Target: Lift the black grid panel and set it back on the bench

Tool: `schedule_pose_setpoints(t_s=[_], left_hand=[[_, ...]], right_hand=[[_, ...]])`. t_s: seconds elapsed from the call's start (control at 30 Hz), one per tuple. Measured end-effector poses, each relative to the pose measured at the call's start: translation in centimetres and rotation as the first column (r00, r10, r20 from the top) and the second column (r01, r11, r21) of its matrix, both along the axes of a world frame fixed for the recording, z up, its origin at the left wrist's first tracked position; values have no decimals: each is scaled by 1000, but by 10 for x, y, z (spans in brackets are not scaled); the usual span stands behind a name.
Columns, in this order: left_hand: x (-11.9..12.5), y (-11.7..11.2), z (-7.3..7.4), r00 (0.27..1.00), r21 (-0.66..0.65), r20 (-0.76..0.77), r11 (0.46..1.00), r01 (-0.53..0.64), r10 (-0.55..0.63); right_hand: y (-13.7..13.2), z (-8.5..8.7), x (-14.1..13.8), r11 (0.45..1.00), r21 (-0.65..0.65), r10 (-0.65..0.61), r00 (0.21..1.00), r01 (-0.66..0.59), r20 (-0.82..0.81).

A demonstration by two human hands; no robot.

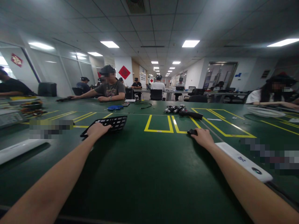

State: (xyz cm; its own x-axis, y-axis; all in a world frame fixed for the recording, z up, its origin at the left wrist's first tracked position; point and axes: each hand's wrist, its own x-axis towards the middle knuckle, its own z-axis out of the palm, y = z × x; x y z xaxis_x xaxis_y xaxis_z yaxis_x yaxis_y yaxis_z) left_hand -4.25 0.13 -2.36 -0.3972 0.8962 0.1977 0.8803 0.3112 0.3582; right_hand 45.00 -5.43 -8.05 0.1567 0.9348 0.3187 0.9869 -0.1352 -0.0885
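Observation:
My left hand (97, 131) is closed on a flat black keyboard frame (118, 123) with rows of square, lighter-looking cutouts. The frame is tilted, its far right corner lifted off the green table (140, 168). Over on the right, my right hand (205, 137) grips a small black object (192, 132) at or just above the table, beside a yellow tape outline (178, 124). Its exact kind is too small to make out. Under my right forearm lies a long white device (243, 160) with a round dark lens-like spot.
A bundle of black and silver parts (175, 109) and a black cylinder-like piece (191, 115) lie farther back. A blue item (115, 107) and a thin black cable (146, 104) are near the far edge. Co-workers sit across and to the right. A white bar (21, 151) lies left.

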Motion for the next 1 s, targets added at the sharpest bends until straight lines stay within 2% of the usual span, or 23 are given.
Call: schedule_pose_setpoints(t_s=[0.1, 0.2, 0.27, 0.33, 0.4, 0.47, 0.53, 0.63, 0.7, 0.77, 0.83, 0.87, 0.93, 1.0], left_hand=[[-11, -1, -5, 993, -98, -84, 991, -96, 87], [-2, -2, -4, 980, -12, -191, 998, -65, 61], [16, -4, -2, 963, 87, -268, 996, 17, 7], [45, -8, -5, 942, 117, -300, 975, 189, -147], [79, -15, -13, 890, 95, -292, 915, 392, -351], [112, -25, -25, 782, 72, -313, 808, 585, -539], [138, -36, -37, 675, 29, -335, 709, 705, -657], [157, -45, -48, 577, -25, -366, 627, 779, -730], [160, -47, -50, 567, -39, -371, 622, 782, -736], [161, -49, -48, 584, -21, -377, 637, 771, -719], [163, -55, -45, 590, 39, -407, 632, 774, -698], [165, -61, -44, 578, 69, -421, 611, 789, -699], [171, -74, -42, 515, 80, -419, 534, 841, -748], [177, -88, -42, 391, 1, -347, 417, 909, -853]], right_hand=[[2, -6, 1, 998, -44, -44, 999, 45, 19], [2, -5, -4, 997, 4, -79, 996, 79, 30], [0, -1, -12, 996, 69, -64, 997, 61, 38], [-4, 3, -26, 994, 109, 9, 1000, -12, 28], [-11, 7, -47, 987, 99, 127, 992, -126, -6], [-21, 9, -71, 964, 38, 267, 962, -265, -60], [-34, 9, -94, 913, -46, 398, 911, -405, -109], [-51, 7, -117, 805, -139, 553, 814, -577, -177], [-57, 4, -123, 745, -196, 601, 769, -638, -219], [-58, 2, -123, 713, -226, 617, 747, -664, -247], [-56, 2, -121, 702, -221, 631, 735, -677, -248], [-54, 3, -120, 698, -205, 644, 727, -686, -239], [-48, 6, -114, 700, -160, 668, 718, -696, -196], [-40, 11, -104, 748, -99, 646, 754, -657, -118]])
